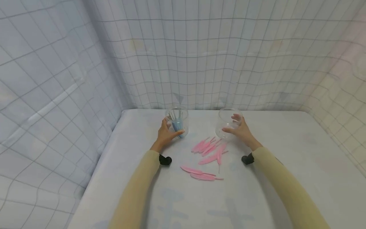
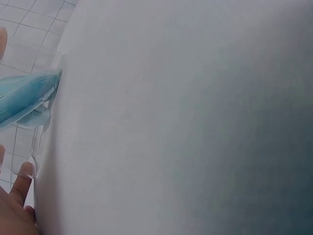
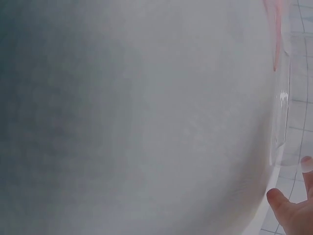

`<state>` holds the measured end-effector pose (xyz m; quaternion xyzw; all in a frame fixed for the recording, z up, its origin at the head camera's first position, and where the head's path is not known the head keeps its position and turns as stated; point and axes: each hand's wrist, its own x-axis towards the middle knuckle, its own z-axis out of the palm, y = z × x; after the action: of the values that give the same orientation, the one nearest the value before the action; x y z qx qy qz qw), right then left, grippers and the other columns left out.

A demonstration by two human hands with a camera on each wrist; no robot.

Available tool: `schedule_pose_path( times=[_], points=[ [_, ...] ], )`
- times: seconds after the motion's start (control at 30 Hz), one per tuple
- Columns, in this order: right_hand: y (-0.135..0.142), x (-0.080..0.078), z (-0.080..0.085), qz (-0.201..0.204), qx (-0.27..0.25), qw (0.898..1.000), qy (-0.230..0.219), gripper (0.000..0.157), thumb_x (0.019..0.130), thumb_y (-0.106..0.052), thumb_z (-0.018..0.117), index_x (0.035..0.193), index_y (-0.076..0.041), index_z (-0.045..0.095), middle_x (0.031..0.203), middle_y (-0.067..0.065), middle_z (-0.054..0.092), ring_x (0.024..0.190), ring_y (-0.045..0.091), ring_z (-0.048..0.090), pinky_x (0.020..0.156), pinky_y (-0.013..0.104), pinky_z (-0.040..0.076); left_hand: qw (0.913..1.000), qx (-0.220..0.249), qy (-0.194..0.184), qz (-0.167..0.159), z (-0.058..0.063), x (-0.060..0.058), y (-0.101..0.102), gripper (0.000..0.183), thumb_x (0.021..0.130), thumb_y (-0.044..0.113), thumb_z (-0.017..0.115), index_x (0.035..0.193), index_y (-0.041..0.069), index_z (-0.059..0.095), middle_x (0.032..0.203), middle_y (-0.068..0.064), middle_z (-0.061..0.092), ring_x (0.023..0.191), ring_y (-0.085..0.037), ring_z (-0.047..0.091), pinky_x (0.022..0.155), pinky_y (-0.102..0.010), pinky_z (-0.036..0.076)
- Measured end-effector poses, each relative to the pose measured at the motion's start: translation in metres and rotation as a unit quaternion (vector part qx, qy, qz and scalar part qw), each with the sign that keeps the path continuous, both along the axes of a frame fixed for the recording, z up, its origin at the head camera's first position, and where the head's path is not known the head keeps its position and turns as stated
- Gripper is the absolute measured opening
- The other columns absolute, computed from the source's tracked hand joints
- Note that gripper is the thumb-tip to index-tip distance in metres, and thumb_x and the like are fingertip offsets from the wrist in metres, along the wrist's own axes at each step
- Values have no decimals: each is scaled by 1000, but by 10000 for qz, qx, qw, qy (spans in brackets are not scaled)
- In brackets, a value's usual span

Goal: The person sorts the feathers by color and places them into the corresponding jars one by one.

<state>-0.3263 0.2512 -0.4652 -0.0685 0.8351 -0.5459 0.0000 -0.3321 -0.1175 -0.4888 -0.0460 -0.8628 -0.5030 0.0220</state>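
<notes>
Two clear glass jars stand near the far edge of the white table. The left jar [image 1: 185, 122] contains several blue feathers [image 1: 177, 124], their pale quills pointing up. My left hand [image 1: 166, 132] holds this jar from its left side, thumb across the front; blue feathers [image 2: 29, 95] also show through the glass in the left wrist view. Around the right side of the other jar [image 1: 221, 122], which has nothing visible inside, my right hand [image 1: 241, 129] spreads its thumb and fingers. In the right wrist view that hand's thumb [image 3: 279, 198] lies just beside the jar [image 3: 281, 117].
Several pink feathers [image 1: 211, 156] lie scattered on the table [image 1: 194, 203] between my forearms, the upper ones close in front of the right jar. White cloth with a dark grid [image 1: 200, 63] hangs behind the table's far edge and along both sides.
</notes>
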Motion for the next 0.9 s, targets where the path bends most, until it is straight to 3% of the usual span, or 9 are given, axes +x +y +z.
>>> schedule_pose_path(
  times=[0.43, 0.57, 0.67, 0.7, 0.77, 0.83, 0.9],
  points=[
    [0, 1, 3, 1, 60, 9999, -92, 101, 76, -39, 80, 148, -15, 14, 150, 7, 27, 137, 32, 21, 105, 54, 23, 9989, 404, -164, -174, 1, -1, 2, 120, 75, 37, 81, 150, 16, -9, 155, -20, 10, 140, -33, 17, 109, -46, 21],
    [-1, 0, 3, 26, 43, 9999, -113, 101, 76, -39, 80, 148, -16, 13, 150, 7, 26, 137, 33, 20, 105, 54, 22, 9975, 566, 405, -89, 5, 0, 2, 127, 69, 44, 83, 150, 23, -12, 157, -10, -3, 142, -30, 6, 109, -50, 16],
    [-1, 1, 3, 44, 10, 9999, -138, 102, 75, -40, 81, 148, -16, 13, 151, 7, 25, 137, 33, 20, 105, 55, 22, 9889, 515, 1390, 45, 13, 5, 4, 123, 70, 61, 75, 151, 21, -9, 156, -6, -6, 142, -26, 0, 109, -54, 9],
    [-1, 1, 3, 57, 15, 9999, -146, 103, 75, -40, 81, 148, -15, 12, 151, 8, 25, 137, 34, 20, 105, 55, 22, 9812, 520, 1857, 62, 17, 8, 6, 120, 72, 64, 71, 151, 18, -7, 155, -7, -4, 141, -26, 1, 109, -54, 9],
    [-1, 1, 4, 67, 25, 9998, -164, 104, 75, -41, 81, 148, -15, 11, 151, 9, 24, 137, 34, 20, 105, 55, 22, 9542, 559, 2939, 23, 27, 14, 13, 108, 79, 62, 65, 150, 10, 3, 154, -11, 4, 140, -27, 5, 108, -54, 9],
    [0, 1, 4, 59, 38, 9998, -184, 103, 75, -40, 81, 147, -15, 12, 151, 9, 24, 137, 34, 19, 105, 55, 22, 9141, 486, 4025, -119, 39, 21, 23, 90, 85, 53, 61, 146, 2, 18, 151, -15, 15, 138, -30, 12, 108, -52, 13],
    [0, 1, 4, 73, 48, 9998, -186, 102, 76, -40, 80, 147, -15, 12, 151, 9, 24, 137, 34, 19, 106, 55, 22, 8718, 305, 4879, -319, 51, 31, 37, 71, 87, 43, 61, 136, -2, 37, 144, -19, 29, 134, -34, 24, 106, -51, 19]
  ],
)
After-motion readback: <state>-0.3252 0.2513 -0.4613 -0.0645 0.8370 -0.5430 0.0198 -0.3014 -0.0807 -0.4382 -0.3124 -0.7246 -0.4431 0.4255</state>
